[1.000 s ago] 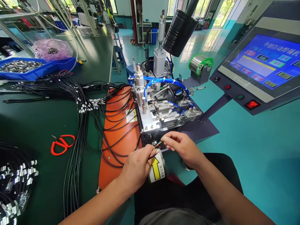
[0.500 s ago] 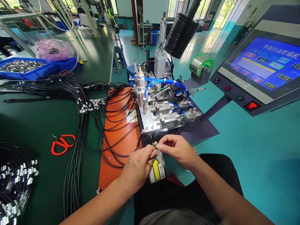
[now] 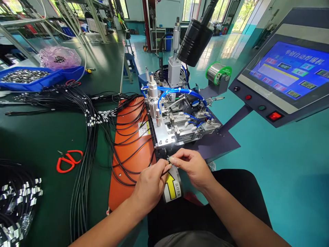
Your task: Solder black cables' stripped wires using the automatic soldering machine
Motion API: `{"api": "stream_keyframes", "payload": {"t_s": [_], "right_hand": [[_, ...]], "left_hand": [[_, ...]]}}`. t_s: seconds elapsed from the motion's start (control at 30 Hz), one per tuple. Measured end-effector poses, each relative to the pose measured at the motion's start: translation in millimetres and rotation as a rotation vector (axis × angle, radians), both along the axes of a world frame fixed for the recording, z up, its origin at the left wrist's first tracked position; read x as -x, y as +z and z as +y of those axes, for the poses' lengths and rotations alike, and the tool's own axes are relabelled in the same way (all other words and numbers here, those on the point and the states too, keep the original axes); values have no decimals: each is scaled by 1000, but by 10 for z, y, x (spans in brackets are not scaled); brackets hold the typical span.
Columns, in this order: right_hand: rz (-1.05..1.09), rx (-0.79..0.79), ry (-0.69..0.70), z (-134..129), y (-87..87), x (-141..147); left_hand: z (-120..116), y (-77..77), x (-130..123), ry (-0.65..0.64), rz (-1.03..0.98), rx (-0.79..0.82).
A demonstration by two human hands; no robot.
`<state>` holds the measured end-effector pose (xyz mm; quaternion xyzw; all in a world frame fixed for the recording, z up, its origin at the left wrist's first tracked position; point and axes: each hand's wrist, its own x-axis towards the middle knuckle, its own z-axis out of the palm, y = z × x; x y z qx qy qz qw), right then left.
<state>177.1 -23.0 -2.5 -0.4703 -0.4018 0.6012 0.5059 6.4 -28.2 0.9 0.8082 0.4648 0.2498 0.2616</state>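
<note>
My left hand (image 3: 152, 178) is closed around a black cable (image 3: 166, 172) near its end, in front of the machine. Fingertips of my right hand (image 3: 191, 167) pinch at the same cable end, touching the left fingertips. Fine wires seem to show between the fingers, too small to make out clearly. Just beyond both hands is the front edge of the soldering machine (image 3: 164, 132). Below them sits a curved part with a yellow arrow label (image 3: 172, 187). More black cables (image 3: 130, 140) run across the orange plate (image 3: 123, 195) on the left.
Red-handled scissors (image 3: 69, 161) lie on the green table (image 3: 48, 137) beside a long cable bundle (image 3: 83, 181). A blue tray (image 3: 33, 85) of small metal parts stands further back. On the right are a control screen (image 3: 290, 68) and a solder spool (image 3: 218, 72).
Both hands stay at the same spot, with the right fingertips shifted slightly left at the cable end. The view has shifted a little.
</note>
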Motion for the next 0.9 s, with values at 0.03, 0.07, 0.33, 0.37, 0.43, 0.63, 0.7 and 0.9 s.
{"api": "stream_keyframes", "payload": {"t_s": [0.03, 0.07, 0.33, 0.37, 0.43, 0.63, 0.7, 0.9], "right_hand": [[16, -6, -24, -10, -13, 30], [29, -10, -48, -22, -26, 60], [245, 24, -163, -105, -69, 266], [269, 41, -158, -106, -65, 266], [256, 64, -119, -102, -44, 225], [-21, 51, 125, -32, 109, -120], [-118, 30, 158, 13, 172, -218], [-300, -50, 228, 114, 288, -281]], "left_hand": [[0, -7, 4, 0, 2, 4], [1, -14, 10, -2, 4, 10], [26, -6, 44, -91, 34, 42], [25, 5, 41, -89, 35, 46], [20, 28, 30, -71, 42, 57], [3, 65, 5, -48, 61, 85], [3, 67, 2, -48, 65, 99], [12, 75, -1, -48, 83, 106]]}}
